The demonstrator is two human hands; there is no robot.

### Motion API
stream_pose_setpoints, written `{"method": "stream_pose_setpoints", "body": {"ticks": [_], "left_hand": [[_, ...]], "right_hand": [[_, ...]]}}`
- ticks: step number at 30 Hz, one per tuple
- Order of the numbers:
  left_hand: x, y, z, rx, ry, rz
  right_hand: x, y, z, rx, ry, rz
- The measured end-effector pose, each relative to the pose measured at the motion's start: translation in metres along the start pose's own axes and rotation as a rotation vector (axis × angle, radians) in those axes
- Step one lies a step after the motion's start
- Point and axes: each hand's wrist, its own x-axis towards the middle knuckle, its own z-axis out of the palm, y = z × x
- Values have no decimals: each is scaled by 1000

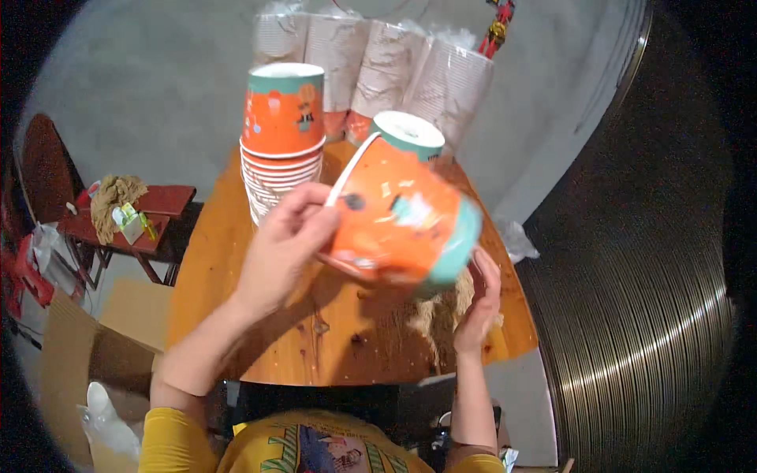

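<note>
Tilted on its side above the wooden table (264,347) is an orange paper bucket (398,209) with a teal base band and a white rim. My left hand (288,236) pinches that rim between thumb and fingers. Beside the teal base, my right hand (477,303) has its fingers stretched out; whether they touch the bucket is unclear. A stack of matching buckets (284,118), nested upside down, stands at the left back of the table. Another teal-banded bucket (408,132) is partly hidden behind the held one.
Several plastic-wrapped stacks of buckets (335,59) line the table's far edge. Light brown cloth (441,315) lies below my right hand. On the left are a red bench (169,201) with items on it and an open cardboard box (71,339). A ribbed metal shutter (631,315) rises at right.
</note>
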Motion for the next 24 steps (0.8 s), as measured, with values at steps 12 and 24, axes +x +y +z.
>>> {"method": "stream_pose_setpoints", "body": {"ticks": [12,24], "left_hand": [[-65,-57,-27,1403,-253,540],[-67,-56,-21,1310,-330,330]], "right_hand": [[-81,86,35,-162,-734,363],[-85,53,68,-326,-662,-96]]}}
